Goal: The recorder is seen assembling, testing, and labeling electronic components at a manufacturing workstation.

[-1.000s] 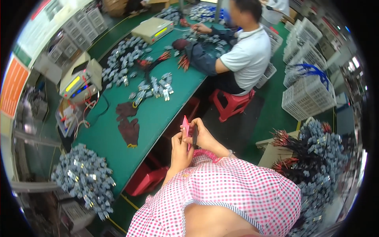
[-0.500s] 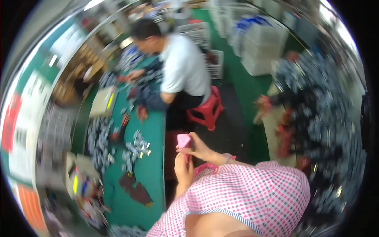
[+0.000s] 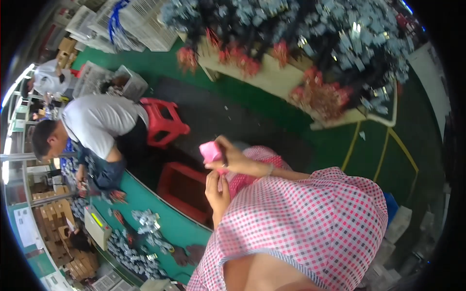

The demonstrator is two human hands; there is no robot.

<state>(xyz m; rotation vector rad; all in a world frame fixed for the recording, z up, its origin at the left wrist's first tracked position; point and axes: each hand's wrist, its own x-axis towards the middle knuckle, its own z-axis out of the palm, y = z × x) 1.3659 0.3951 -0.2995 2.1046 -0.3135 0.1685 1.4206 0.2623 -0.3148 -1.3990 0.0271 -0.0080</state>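
Note:
In front of my checked pink smock, both hands are together around a small pink block-shaped object (image 3: 210,151); its exact kind does not show. My right hand (image 3: 234,159) is closed around it from the right, thumb and fingers on its sides. Just below, my left hand (image 3: 217,193) is closed with its fingertips pinched close under the right hand. Whether it grips the lower end of the pink object or something else is hidden. A red crate (image 3: 182,186) stands on the floor beyond my left hand.
A green workbench (image 3: 150,196) at left holds grey connector pieces (image 3: 133,252) and a dark glove (image 3: 187,254). A co-worker (image 3: 99,121) leans over it beside a red stool (image 3: 162,121). Ahead, a table (image 3: 272,80) is heaped with grey-tipped cable bundles (image 3: 349,43).
My view has swung right: the bench and co-worker now lie further left, and the cable-heaped table is ahead. Both hands stay together at the pink object.

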